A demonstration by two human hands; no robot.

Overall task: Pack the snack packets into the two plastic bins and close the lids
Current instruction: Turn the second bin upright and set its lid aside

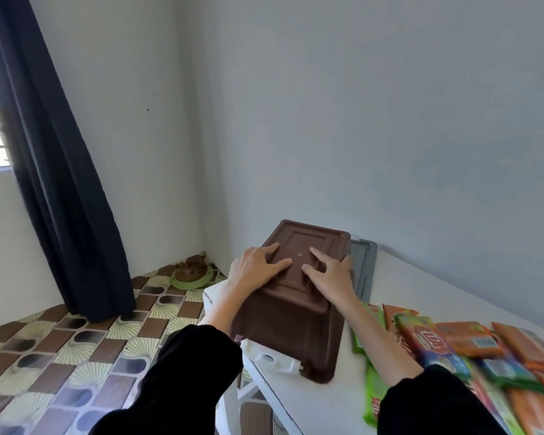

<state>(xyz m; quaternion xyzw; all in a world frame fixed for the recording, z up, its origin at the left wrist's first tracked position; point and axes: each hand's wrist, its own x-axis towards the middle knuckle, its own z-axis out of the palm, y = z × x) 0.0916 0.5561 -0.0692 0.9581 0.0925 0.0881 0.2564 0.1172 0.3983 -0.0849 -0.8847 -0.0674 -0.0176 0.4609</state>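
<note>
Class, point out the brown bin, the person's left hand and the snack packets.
brown bin (296, 334): head view, on its near side wall.
left hand (255, 268): head view, on the back of the hand.
snack packets (465, 340): head view, on an orange packet's top face.

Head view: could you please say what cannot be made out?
Head view:
Brown plastic bin: contents hidden by opaque walls, left hand and right hand on top.
Grey plastic piece: mostly behind bin; lid or bin unclear.
Orange and green snack packets: blurred, cut by right edge.

- White surface (311, 403), set against the wall.
- Brown bin (292, 334) at its left edge.
- Grey plastic piece (363, 268) just right of the bin.
- Snack packets (437, 343) piled on the right.
</note>
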